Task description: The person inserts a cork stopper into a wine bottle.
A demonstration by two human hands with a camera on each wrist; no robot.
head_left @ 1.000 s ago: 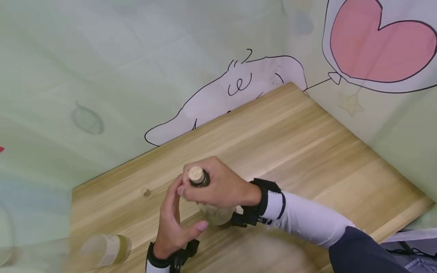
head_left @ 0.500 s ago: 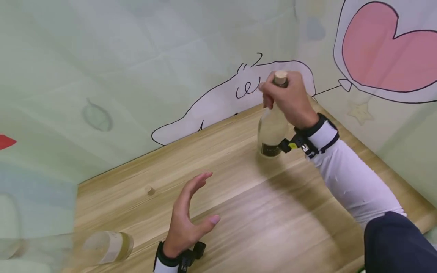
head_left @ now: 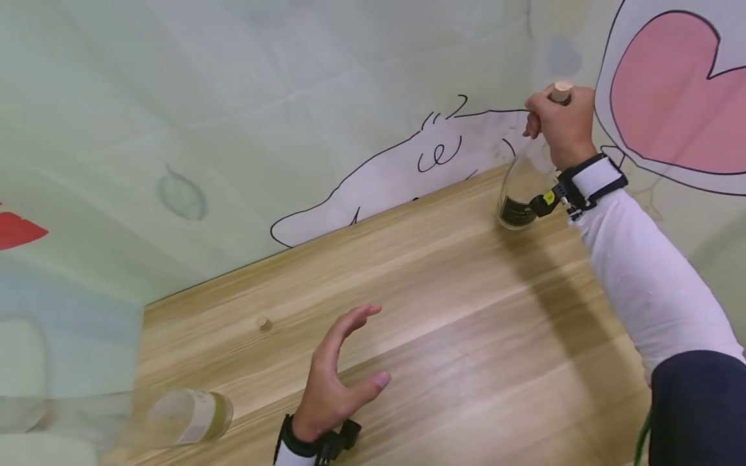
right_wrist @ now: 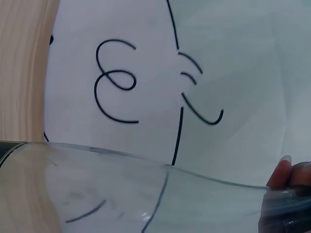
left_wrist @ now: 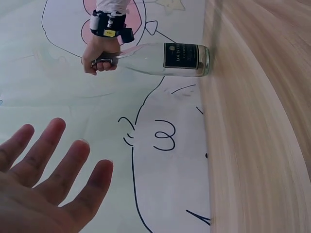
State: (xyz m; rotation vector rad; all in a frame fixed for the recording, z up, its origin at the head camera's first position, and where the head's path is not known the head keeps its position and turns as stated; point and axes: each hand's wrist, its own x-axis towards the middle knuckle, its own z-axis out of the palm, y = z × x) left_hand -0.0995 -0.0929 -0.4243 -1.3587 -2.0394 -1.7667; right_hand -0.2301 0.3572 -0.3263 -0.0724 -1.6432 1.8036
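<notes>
A clear glass bottle (head_left: 517, 184) with a dark label stands near the table's back right corner, a cork (head_left: 563, 89) showing at its top. My right hand (head_left: 570, 126) grips its neck with curled fingers. In the left wrist view the same bottle (left_wrist: 146, 59) has its base at the tabletop; whether it touches is hard to tell. Its clear side (right_wrist: 116, 189) fills the bottom of the right wrist view. My left hand (head_left: 335, 382) hovers over the front middle of the table, holding nothing, with fingers spread and thumb apart. A small loose cork (head_left: 264, 323) lies on the wood to its left.
A second bottle (head_left: 198, 417) with a pale label is at the table's left end, its upper part blurred. The wooden table (head_left: 443, 291) meets a cloth wall (head_left: 326, 58) with printed drawings along its back and sides.
My right hand has carried the bottle away from my left hand to the back right corner. The left hand has stayed low with its fingers apart. The view has shifted slightly.
</notes>
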